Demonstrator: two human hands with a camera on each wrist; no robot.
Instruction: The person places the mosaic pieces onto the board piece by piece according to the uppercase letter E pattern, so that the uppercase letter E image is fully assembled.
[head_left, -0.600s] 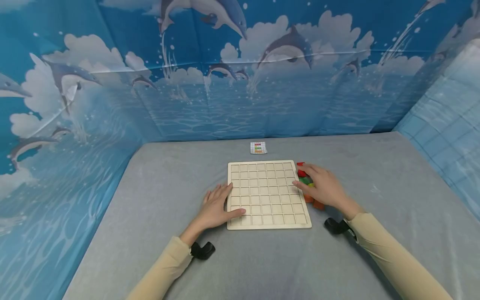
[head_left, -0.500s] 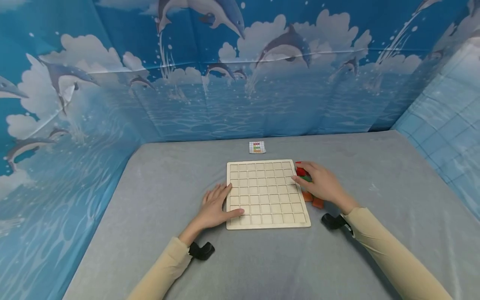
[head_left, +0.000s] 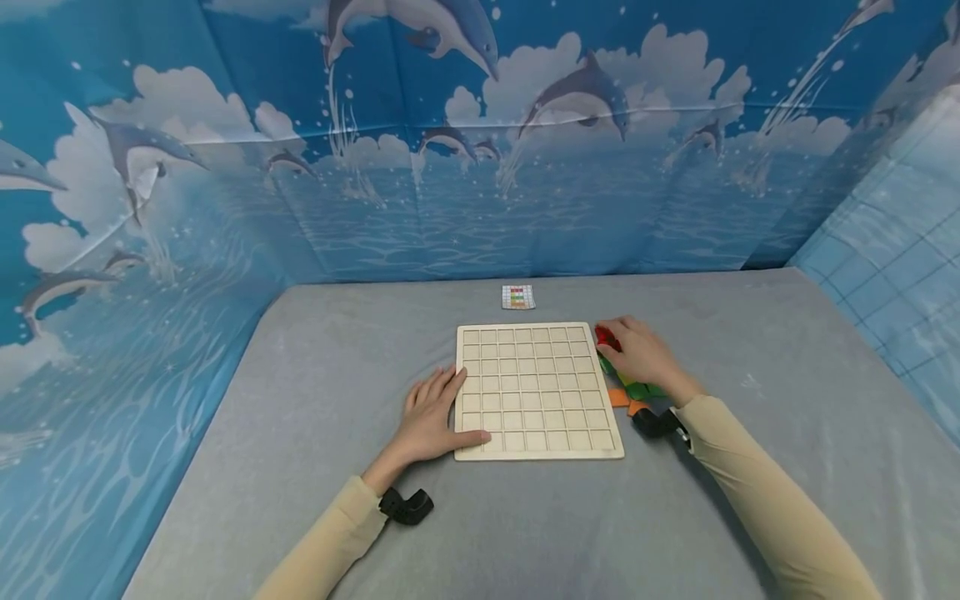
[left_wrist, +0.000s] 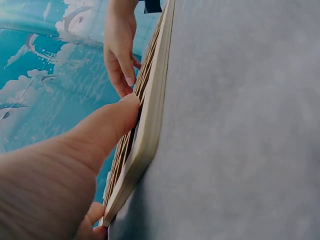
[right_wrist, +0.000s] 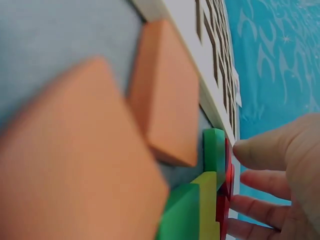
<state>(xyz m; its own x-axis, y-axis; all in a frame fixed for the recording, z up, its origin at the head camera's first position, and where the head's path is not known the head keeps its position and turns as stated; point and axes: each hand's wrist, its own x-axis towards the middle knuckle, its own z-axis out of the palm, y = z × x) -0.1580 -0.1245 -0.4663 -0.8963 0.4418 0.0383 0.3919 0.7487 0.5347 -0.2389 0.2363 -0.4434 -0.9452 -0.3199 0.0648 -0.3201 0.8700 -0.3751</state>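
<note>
Bracing, apparently, the square pale-wood grid board (head_left: 527, 392) mid-frame, the left hand (head_left: 429, 421) lies fingers outstretched, while the right hand (head_left: 643, 354) reaches angular red blocks (head_left: 606, 336) centre-right, grip impossible to tell.

Your left hand (left_wrist: 60, 165) is right up close, thumb (left_wrist: 105, 127) out straight with its tip at the board's (left_wrist: 152, 112) pale rim. Couple of your fingertips (left_wrist: 95, 212) poke out below the palm, at the board edge near the rounded corner. Board's almost edge-on to you, thin grid ridges running past the thumb. Beyond your thumb tip: right hand (left_wrist: 120, 47), fingers pointing down, ends partly hidden; black piece (left_wrist: 152, 6) near its wrist. Grey surface (left_wrist: 240, 120) across the rim from your palm. Behind your thumb, blue dolphin-and-cloud backdrop (left_wrist: 45, 95).
</note>
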